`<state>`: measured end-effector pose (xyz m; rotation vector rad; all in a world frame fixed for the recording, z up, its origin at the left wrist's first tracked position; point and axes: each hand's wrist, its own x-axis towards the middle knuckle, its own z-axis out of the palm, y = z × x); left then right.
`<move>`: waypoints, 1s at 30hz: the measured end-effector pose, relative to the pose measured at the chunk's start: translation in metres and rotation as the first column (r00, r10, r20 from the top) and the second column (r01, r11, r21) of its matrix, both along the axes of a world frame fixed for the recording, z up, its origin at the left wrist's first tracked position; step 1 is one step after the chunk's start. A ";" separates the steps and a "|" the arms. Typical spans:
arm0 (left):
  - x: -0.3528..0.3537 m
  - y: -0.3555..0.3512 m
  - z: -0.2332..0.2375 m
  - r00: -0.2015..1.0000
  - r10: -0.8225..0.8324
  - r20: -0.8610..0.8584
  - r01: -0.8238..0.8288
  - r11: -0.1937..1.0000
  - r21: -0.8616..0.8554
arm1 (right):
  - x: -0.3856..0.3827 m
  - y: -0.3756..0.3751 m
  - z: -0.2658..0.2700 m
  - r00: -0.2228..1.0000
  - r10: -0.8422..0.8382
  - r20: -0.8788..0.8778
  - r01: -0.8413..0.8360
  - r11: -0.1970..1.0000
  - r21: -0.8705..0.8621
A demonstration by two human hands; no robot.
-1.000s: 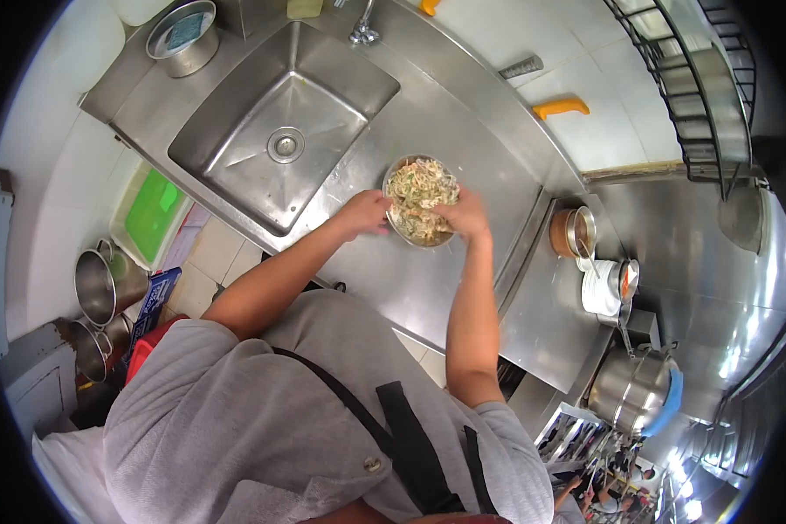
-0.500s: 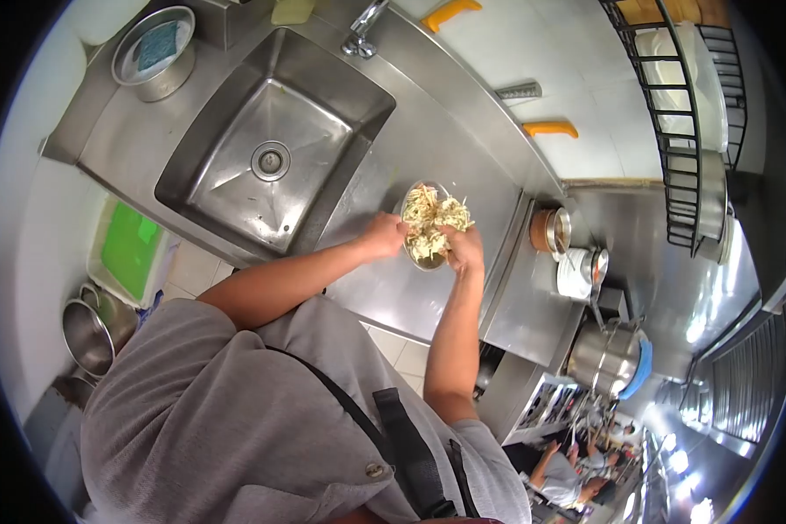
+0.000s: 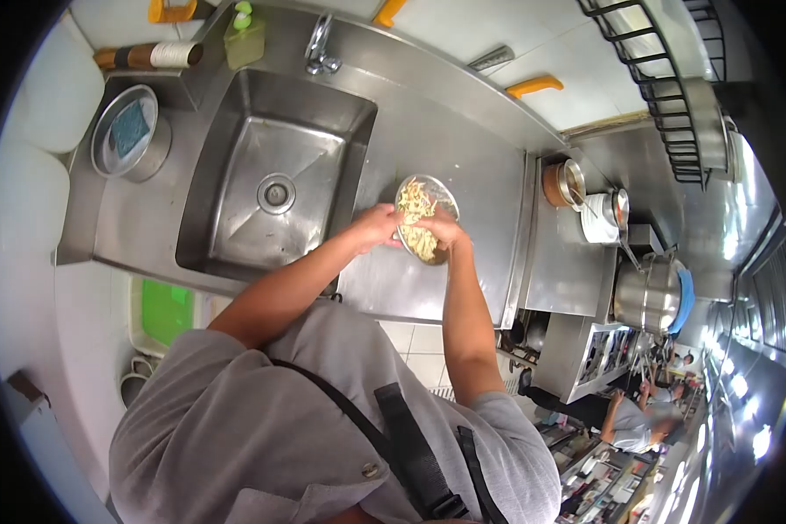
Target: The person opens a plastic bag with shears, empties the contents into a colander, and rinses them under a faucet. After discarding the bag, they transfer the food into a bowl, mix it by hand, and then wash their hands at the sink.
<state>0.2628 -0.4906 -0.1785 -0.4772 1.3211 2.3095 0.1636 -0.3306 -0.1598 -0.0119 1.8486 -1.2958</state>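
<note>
Many pale-yellow, orange-flecked shreds (image 3: 417, 199) lie in our round metal bowl (image 3: 446, 196); left hand (image 3: 377, 226) grips its rim, right hand's (image 3: 444, 230) hold unclear.

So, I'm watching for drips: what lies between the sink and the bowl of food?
In the head view, a strip of steel counter separates sink and bowl, with the left hand over it.

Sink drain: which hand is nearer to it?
Left. The left hand is at the bowl, on the side toward the drain; the right hand is over the bowl, farther away.
</note>
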 end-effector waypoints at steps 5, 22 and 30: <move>-0.001 -0.003 -0.001 1.000 -0.017 0.002 0.017 0.996 -0.082 | -0.010 0.000 0.047 0.984 0.046 -0.171 -0.046 0.999 0.004; 0.015 0.016 0.002 0.996 -0.011 -0.091 -0.008 0.977 -0.211 | 0.038 -0.009 -0.007 0.920 -0.193 -0.342 0.290 0.921 0.260; 0.016 0.018 0.006 0.991 -0.077 -0.106 0.038 0.945 -0.325 | 0.021 0.040 0.010 0.909 -0.338 -0.244 0.335 0.941 -0.055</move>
